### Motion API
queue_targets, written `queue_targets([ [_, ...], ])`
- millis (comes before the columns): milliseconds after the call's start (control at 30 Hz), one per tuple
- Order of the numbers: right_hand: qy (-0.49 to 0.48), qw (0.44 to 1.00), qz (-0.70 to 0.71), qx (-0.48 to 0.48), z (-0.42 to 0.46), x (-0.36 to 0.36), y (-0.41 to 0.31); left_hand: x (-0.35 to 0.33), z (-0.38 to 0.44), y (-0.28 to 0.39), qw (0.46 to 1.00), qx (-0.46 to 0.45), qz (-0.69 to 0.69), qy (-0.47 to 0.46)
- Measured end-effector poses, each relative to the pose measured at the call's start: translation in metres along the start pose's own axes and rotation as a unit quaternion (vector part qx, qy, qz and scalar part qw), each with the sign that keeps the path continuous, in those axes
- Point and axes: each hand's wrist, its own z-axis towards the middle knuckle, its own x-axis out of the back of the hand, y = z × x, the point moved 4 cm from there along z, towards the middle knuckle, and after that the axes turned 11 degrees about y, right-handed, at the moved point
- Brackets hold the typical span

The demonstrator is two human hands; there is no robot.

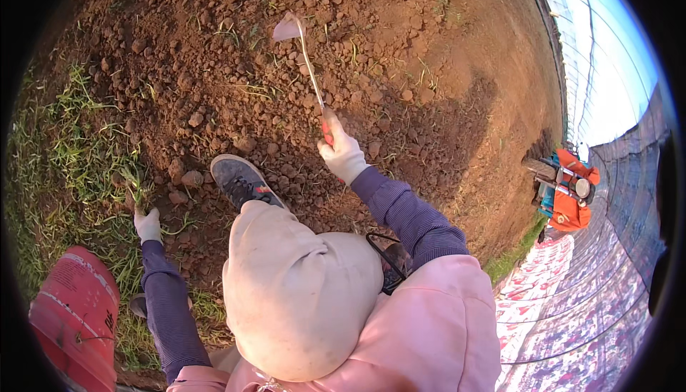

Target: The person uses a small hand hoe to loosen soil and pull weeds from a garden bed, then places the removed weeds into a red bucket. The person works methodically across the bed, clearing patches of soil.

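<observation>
My right hand [343, 156], in a whitish glove with soiled fingertips, grips the red handle of a hand hoe [311, 67]. The hoe's thin metal shaft slants up and away, and its flat blade [288, 27] is over loose reddish-brown soil [214, 92]. My left hand [148, 226], gloved too, reaches down at the edge of the grass. Its fingers close on the base of a tuft of grass [138, 188]; whether its roots are free of the ground I cannot tell.
A red plastic bucket [80, 306] bearing writing stands by my left arm. Green grass [80, 140] covers the left side. My grey shoe [244, 183] rests on the clods. Far right are an orange wheeled machine [571, 193] and a plastic-sheeted tunnel wall [605, 59].
</observation>
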Motion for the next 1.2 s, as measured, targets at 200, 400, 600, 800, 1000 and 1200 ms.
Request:
queue_targets([
  [200, -0.244, 0.936, -0.247, -0.06, -0.071, 0.052, 0.05, 0.01, -0.04, 0.007, 0.997, 0.067, -0.035, 0.012],
  [400, -0.113, 0.987, -0.099, 0.06, -0.014, -0.001, 0.018, 0.047, -0.072, 0.041, 0.988, 0.06, -0.135, 0.043],
  [600, -0.13, 0.986, -0.009, 0.108, 0.0, -0.07, -0.019, 0.169, -0.134, 0.177, 0.948, -0.156, -0.144, 0.238],
  [800, -0.191, 0.968, 0.039, 0.158, -0.01, -0.098, -0.035, 0.424, -0.189, 0.231, 0.747, -0.33, 0.011, 0.578],
  [1000, -0.249, 0.959, -0.046, 0.129, -0.024, -0.111, -0.068, 0.463, -0.169, 0.168, 0.758, 0.012, 0.468, 0.454],
  [1200, -0.228, 0.952, -0.038, 0.2, 0.01, -0.12, -0.082, 0.249, -0.165, 0.186, 0.743, -0.41, 0.346, 0.401],
])
